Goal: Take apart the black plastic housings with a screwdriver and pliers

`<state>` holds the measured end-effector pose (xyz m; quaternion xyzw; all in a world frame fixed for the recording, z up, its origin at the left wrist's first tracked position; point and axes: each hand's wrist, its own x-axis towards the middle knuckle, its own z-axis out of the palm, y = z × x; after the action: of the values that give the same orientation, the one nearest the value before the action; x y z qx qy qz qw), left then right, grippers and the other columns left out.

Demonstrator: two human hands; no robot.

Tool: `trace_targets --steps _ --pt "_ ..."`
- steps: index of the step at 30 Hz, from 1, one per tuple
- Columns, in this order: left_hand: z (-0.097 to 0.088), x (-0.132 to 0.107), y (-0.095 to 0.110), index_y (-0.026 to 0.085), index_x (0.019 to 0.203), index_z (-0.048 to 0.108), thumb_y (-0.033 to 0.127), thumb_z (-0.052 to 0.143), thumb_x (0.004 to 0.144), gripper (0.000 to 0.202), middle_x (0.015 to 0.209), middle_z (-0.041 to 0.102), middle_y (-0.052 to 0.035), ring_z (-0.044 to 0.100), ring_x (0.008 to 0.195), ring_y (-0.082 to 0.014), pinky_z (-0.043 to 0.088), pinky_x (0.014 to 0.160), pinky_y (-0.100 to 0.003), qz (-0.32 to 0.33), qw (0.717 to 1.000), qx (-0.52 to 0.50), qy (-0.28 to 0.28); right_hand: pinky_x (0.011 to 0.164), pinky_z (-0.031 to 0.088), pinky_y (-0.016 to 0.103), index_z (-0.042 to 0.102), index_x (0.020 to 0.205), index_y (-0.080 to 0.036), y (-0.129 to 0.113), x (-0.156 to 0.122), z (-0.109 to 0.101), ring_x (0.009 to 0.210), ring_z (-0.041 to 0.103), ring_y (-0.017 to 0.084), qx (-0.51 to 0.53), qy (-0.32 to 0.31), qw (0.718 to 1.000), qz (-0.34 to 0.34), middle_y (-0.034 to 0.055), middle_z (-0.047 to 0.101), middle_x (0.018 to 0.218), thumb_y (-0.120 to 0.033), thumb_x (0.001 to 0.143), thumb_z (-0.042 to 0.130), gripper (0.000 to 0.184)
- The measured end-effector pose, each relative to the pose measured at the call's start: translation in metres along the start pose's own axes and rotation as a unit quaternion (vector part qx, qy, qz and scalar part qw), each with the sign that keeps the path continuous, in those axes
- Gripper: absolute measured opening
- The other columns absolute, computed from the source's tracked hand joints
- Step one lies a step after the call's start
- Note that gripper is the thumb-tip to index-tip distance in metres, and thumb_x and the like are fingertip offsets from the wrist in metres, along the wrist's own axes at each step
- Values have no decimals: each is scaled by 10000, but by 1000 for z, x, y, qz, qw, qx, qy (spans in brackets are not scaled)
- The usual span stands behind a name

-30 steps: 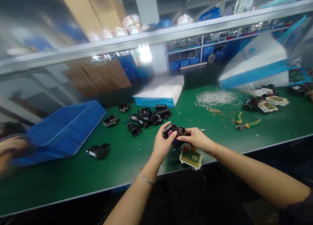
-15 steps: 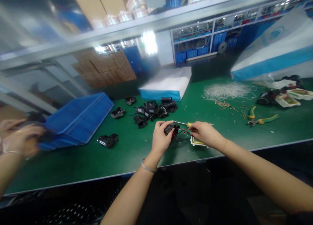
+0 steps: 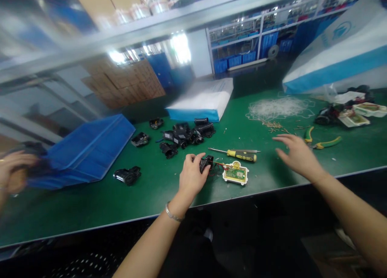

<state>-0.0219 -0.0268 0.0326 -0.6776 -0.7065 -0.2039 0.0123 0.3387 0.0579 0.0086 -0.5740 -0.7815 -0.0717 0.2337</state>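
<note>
In L hand's (image 3: pixel 193 174) fingertips: blk part (image 3: pixel 207 163), wires (image 3: pixel 218 165) trailing R.

You are in a workshop: the green tabletop (image 3: pixel 157 197) carries a screwdriver (image 3: pixel 245 155) and pliers (image 3: pixel 329 142); behind stand racks (image 3: pixel 260 35) with blue bins (image 3: pixel 234 61).

Standing bag (image 3: pixel 353 54): beyond the right hand (image 3: pixel 298 155), up and to its right; a rounded blue emblem (image 3: pixel 342 30) and what looks like blue lettering beside it, too blurred to read.
Flat bag (image 3: pixel 199 96): well beyond the left hand (image 3: pixel 193 173); faint printing toward its far right corner, illegible.
Black parts (image 3: pixel 181 129): heaped beyond the left hand; small pale labels (image 3: pixel 176 140) on them, too small to read.
Legible words or numbers: none.
</note>
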Motion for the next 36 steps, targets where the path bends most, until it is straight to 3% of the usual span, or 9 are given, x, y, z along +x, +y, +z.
trace_targets --steps 4,7,12,15,18,20,25,29,36 --pt "-3 0 -1 265 1322 453 393 597 833 526 1336 374 -94 495 1191 -263 509 952 -421 40 999 -7 1 1063 307 481 532 1285 -14 102 -8 -8 1285 415 348 -96 -18 991 93 292 473 1352 -93 825 431 478" --pt "-6 4 -1 253 1342 437 305 568 848 514 1414 354 -82 472 1225 -245 429 1058 -418 107 994 -12 4 1000 300 586 502 1314 4 138 -18 -11 1227 463 394 -142 -65 979 131 322 525 1281 -68 825 375 511" --pt "-15 6 3 329 1407 380 344 482 890 527 1269 515 -77 548 1083 -263 504 905 -408 116 989 92 -9 921 348 606 409 1418 -141 133 -24 -14 1015 583 358 -171 -125 971 109 231 610 1175 -168 820 435 600" --pt "-23 3 8 371 1428 341 437 437 900 541 1262 509 -84 598 956 -264 533 704 -360 95 982 163 -10 906 402 547 343 1458 -197 131 -15 -13 1109 533 365 -166 -141 973 78 197 562 1267 -247 778 507 701" --pt "-26 0 12 365 1419 367 481 415 900 534 1182 539 -93 617 837 -240 502 601 -311 87 976 201 -17 978 346 582 312 1477 -239 145 0 -4 1278 389 398 -157 -158 973 66 166 381 1473 -323 705 596 827" --pt "-27 0 14 345 1408 392 496 417 895 535 1116 552 -97 616 792 -226 491 595 -298 84 973 216 -22 1013 290 616 318 1476 -254 159 7 4 1333 324 394 -148 -176 971 66 144 329 1516 -374 714 595 819" --pt "-25 1 13 302 1365 437 529 422 887 530 1054 545 -100 587 890 -250 503 677 -321 73 971 225 -23 1014 280 583 344 1470 -240 177 -5 15 1337 336 360 -132 -185 972 65 187 415 1448 -441 853 469 661" --pt "-23 1 14 291 1334 451 545 469 864 534 1068 528 -96 556 972 -261 502 698 -316 56 977 204 -35 953 358 512 426 1424 -160 168 -30 12 1148 498 387 -139 -143 977 71 283 512 1243 -552 863 461 686" --pt "-23 -2 15 336 1360 387 580 611 774 673 1111 517 -66 565 984 -249 499 713 -311 59 984 156 -68 887 433 490 633 1166 -73 139 -40 4 939 605 384 -76 -91 986 121 290 617 968 -502 869 461 549"
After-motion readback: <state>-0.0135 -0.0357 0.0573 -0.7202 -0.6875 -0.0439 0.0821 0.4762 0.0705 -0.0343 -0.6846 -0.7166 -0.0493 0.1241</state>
